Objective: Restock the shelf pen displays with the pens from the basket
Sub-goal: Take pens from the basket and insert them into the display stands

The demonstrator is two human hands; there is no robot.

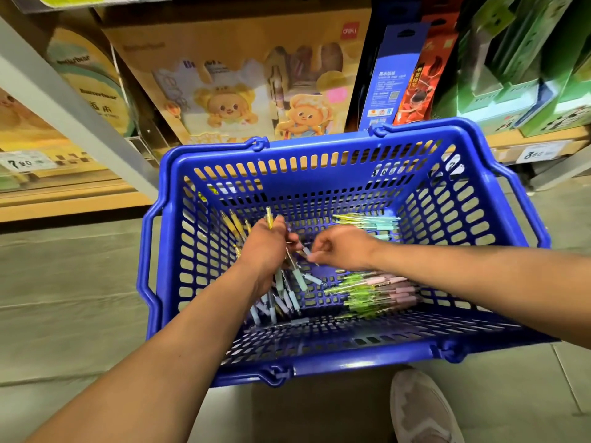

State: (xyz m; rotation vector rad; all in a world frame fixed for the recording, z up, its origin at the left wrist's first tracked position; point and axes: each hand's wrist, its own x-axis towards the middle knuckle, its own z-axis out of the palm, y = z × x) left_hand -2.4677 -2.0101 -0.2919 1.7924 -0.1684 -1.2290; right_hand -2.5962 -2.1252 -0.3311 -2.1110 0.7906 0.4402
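Inside the blue basket [319,147] below the shelf [73,204], we are judging the restock as barely begun: the left grip [265,247] is clutching a bundle of pens [292,273], the right grip [339,247] is pinching one more pen [307,252], and loose clusters [380,290] are lying on the basket's bottom.

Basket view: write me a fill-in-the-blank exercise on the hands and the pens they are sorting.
1. The slotted basket is ____.
2. The left hand grips a bundle of ____.
3. The green-and-pink pens lie nearer the right hand than the ____ hand.
Missing: blue; pens; left.
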